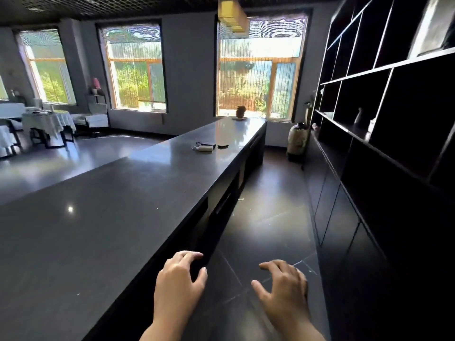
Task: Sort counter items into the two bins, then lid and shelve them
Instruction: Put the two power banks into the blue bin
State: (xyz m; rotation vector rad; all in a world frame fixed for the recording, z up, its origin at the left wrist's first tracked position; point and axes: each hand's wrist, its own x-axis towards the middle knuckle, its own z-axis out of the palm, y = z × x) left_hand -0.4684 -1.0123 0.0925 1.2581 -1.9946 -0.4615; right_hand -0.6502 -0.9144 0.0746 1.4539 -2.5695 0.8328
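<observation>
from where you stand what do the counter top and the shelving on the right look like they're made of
Counter top: looks like polished dark stone or a stone-like composite; it mirrors the window light with sharp glints, though a gloss laminate is possible.
Shelving: seems to be dark matte board, wood or laminate, with thin pale front edges; too dim to be sure.

Both forearms cut off by bottom edge; left hand (178,281) fingertips curl out of sight over counter (103,217) edge. Small items (209,146) far down the counter too small to ID, one white, others dark. Shelf unit (384,99) runs off right and top edges, its cubbies too dark to read, and the pale thing (433,25) at top right is blurred.
</observation>
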